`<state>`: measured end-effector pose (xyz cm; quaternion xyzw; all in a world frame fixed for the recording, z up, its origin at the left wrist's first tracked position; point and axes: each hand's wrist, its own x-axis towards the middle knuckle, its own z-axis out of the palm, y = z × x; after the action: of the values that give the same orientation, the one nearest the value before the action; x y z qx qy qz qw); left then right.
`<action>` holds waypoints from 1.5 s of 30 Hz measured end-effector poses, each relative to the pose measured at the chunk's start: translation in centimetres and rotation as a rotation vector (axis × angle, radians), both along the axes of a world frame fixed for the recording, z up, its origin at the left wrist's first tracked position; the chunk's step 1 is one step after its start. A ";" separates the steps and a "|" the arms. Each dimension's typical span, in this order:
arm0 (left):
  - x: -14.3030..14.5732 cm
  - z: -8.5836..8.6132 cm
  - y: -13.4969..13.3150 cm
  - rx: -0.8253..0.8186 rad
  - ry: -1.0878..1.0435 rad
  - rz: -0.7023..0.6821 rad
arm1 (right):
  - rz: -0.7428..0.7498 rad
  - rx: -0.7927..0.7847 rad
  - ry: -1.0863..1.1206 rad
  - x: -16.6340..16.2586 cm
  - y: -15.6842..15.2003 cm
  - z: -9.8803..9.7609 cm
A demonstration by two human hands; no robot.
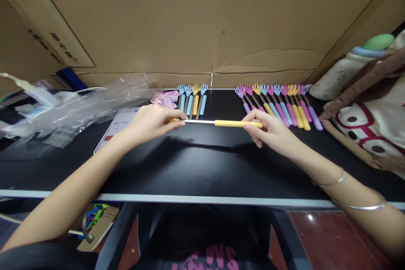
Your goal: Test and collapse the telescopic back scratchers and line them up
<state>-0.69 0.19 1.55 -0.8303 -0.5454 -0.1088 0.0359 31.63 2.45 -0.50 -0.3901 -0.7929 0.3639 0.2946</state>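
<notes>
A yellow back scratcher (pixel 230 123) with a bare metal rod is held level above the black table, between both hands. My left hand (pixel 155 122) pinches its head end, and the fingers cover most of the claw. On the yellow handle, my right hand (pixel 268 128) is closed near the far end. Behind my left hand lies a short row of blue and yellow back scratchers (pixel 190 104), claws toward the cardboard. Beyond my right hand is a longer row of purple, pink, yellow and blue back scratchers (pixel 286 109).
A phone (pixel 109 137) showing a timer lies partly under my left forearm. Clear plastic bags (pixel 95 101) and small pink packets (pixel 166 99) are at the left. A bottle (pixel 346 69) and a brown-edged bag (pixel 363 135) stand at the right. Cardboard (pixel 202 21) walls the back.
</notes>
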 end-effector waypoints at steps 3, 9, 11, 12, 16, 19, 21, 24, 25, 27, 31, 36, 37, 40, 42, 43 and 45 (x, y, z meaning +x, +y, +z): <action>0.0 -0.3 0.2 0.000 0.008 0.012 | 0.009 -0.071 -0.010 0.1 0.4 -0.8; 0.1 -1.1 0.2 0.055 -0.037 0.011 | 0.048 -0.232 0.032 0.3 0.7 -0.9; 0.3 -1.3 0.1 0.078 -0.038 0.004 | 0.055 -0.273 0.056 0.3 0.7 -0.7; 0.3 -1.4 0.1 0.086 -0.028 -0.005 | 0.056 -0.290 0.067 0.3 0.6 -0.6; 0.6 -1.6 0.0 0.087 0.019 -0.032 | 0.039 -0.341 0.092 0.3 0.3 -0.3; 0.7 -1.4 -0.1 0.088 0.025 -0.039 | 0.029 -0.345 0.101 0.2 0.2 0.0; 0.8 -1.1 -0.1 0.095 0.024 -0.037 | 0.022 -0.324 0.112 0.2 0.3 0.1; 0.8 -0.5 -0.3 0.088 0.031 -0.007 | 0.035 -0.292 0.121 0.3 0.4 0.2; 0.8 -0.3 -0.4 0.074 0.031 0.004 | 0.043 -0.281 0.121 0.4 0.3 0.3; 0.7 0.1 -0.4 0.012 0.028 0.006 | 0.042 -0.250 0.129 0.4 0.2 0.5; 0.3 0.4 -0.1 -0.073 0.017 -0.018 | 0.006 -0.187 0.179 0.6 0.0 1.0; -0.1 0.3 0.0 -0.031 0.003 -0.002 | -0.018 -0.152 0.126 1.1 0.6 1.0; -0.2 0.4 0.0 -0.027 -0.006 0.003 | -0.023 -0.139 0.097 1.2 0.7 1.0; -0.4 0.5 0.0 -0.041 -0.039 -0.001 | -0.054 -0.094 0.011 1.4 0.9 1.1; -0.5 0.5 0.0 -0.049 -0.068 -0.009 | -0.072 -0.054 -0.019 1.4 0.8 1.4; -0.5 0.5 0.0 -0.047 -0.084 -0.011 | -0.074 -0.034 -0.023 1.4 0.7 1.6; -0.5 0.5 0.0 -0.038 -0.114 -0.009 | -0.062 -0.008 -0.016 1.4 0.6 1.9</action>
<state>-1.21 0.19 2.08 -0.8258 -0.5447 -0.1454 -0.0116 33.08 3.09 1.38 -0.4183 -0.7815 0.3545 0.2978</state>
